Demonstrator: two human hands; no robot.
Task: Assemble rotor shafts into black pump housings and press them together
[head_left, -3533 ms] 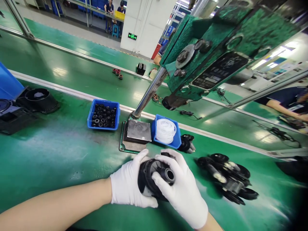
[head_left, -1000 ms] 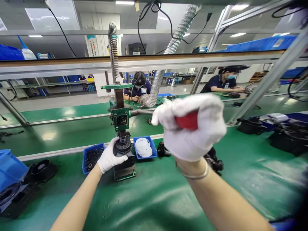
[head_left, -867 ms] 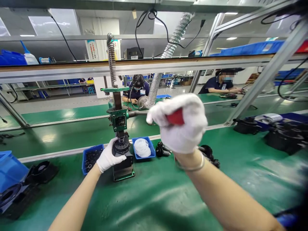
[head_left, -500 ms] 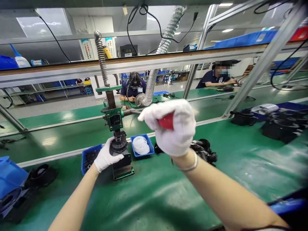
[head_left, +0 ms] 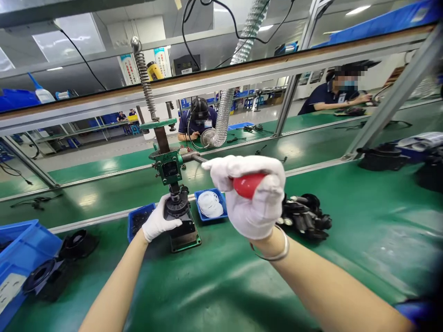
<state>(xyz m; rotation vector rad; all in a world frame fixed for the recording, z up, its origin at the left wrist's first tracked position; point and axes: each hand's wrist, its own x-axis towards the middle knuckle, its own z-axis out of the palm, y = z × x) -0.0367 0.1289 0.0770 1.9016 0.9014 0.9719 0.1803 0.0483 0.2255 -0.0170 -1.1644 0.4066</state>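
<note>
A green hand press (head_left: 168, 167) stands on the bench, its spring sticking up above. Under its ram sits a round black plastic housing (head_left: 177, 207). My left hand (head_left: 159, 223), in a white glove, grips the left side of this housing, thumb along its front. My right hand (head_left: 256, 198), gloved too, is wrapped round the red knob (head_left: 247, 185) at the end of the press lever (head_left: 194, 157). The ram meets the top of the housing; whether it presses hard I cannot tell.
Beside the press stand a blue bin of white rings (head_left: 210, 205) and a blue bin of small black parts (head_left: 136, 221). Black assemblies (head_left: 306, 216) lie to the right, black housings (head_left: 78, 244) and a blue crate (head_left: 29, 240) to the left. Two co-workers (head_left: 199, 117) sit beyond.
The view has shifted and tilted a little. My right hand with the red knob appears slightly lower against the press. My left hand stays on the black housing.
</note>
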